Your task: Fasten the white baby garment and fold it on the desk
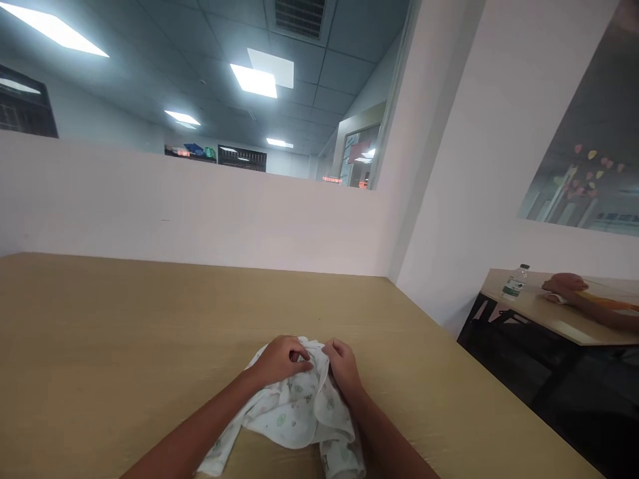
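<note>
A small white garment (pixel 294 412) with a faint printed pattern lies crumpled on the wooden table (pixel 124 332), close to the near edge. My left hand (pixel 279 359) pinches the cloth at its far left part, fingers curled into the fabric. Right beside it, my right hand (pixel 344 362) grips the far right part of the same cloth. The two hands almost touch, and both forearms rest over the garment.
A low white partition (pixel 200 213) bounds the table at the back, and a white wall stands to the right. At the far right is a second table (pixel 564 316) with a water bottle (pixel 514 281) and another person's hand (pixel 564 286) on it.
</note>
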`<state>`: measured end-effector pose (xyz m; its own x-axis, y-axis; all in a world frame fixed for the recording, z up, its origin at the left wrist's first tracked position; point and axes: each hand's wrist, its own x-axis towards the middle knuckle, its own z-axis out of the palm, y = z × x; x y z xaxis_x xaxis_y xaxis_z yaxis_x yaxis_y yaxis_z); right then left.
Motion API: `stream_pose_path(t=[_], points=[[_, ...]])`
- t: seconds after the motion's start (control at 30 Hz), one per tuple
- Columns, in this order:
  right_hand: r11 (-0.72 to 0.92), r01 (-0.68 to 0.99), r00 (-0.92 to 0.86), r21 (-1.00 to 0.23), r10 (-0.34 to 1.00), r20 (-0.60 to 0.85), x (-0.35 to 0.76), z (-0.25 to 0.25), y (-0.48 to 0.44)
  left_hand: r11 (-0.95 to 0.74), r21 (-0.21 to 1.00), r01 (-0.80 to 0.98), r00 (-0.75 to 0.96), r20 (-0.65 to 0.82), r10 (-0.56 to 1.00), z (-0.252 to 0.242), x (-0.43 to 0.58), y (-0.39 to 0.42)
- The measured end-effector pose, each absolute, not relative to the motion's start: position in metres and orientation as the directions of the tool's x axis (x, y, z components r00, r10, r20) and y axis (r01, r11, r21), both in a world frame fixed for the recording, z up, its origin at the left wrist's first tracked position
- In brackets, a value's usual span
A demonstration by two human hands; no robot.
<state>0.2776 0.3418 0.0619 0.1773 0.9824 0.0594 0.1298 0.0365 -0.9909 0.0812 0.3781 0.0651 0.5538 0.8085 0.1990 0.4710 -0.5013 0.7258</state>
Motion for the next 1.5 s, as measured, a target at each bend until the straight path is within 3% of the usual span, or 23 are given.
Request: stream_pose_path(t=[0.43,0.8,0.9,1.0,1.13,1.5], points=[[0.104,0.146,0.161,-0.984,0.979,0.127,0.274,0.059,0.340,-0.371,0.811,0.452,0.568,0.059,0.821,0.063,0.084,0.383],[0.250,0.302,0.079,-0.920,0.955,0.285,0.263,0.067,0.325,-0.208,0.902,0.379,0.528,-0.026,0.849,0.067,0.078,0.392],[0.367,0.449,-0.020,-0.814,0.915,0.402,0.266,0.065,0.324,-0.117,0.944,0.308,0.533,-0.070,0.843,0.066,0.080,0.391],[0.506,0.605,-0.154,-0.615,0.832,0.533,0.268,0.062,0.323,-0.029,0.971,0.239,0.527,-0.105,0.844,0.068,0.081,0.389],[0.542,0.693,-0.212,-0.474,0.783,0.585,0.268,0.058,0.324,0.038,0.979,0.199,0.491,-0.134,0.861,0.070,0.082,0.388],[0.492,0.680,-0.190,-0.543,0.834,0.518,0.262,0.061,0.324,0.210,0.971,0.114,0.479,-0.238,0.845,0.070,0.081,0.386]])
